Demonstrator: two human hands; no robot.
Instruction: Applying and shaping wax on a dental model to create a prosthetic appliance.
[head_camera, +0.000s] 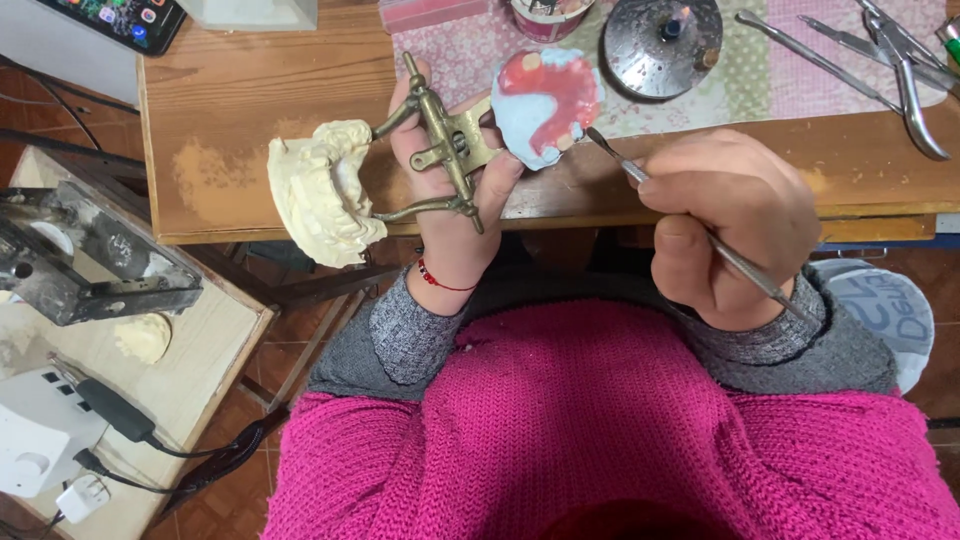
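Over the wooden table (250, 110), the left hand (450, 190) grips a brass hinged frame (445, 150) with plaster molds (325, 190); the right hand (730, 225) holds a thin metal tool (700, 230).

bare wooden desk (215, 130) left of plaster cast (322, 192); tools (880, 60) crowd the right.

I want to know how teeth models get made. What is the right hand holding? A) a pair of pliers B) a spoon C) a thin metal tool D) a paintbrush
C: the right hand grips a thin metal tool whose tip points at the pink and blue denture model, held with the brass hinged frame by the left hand.
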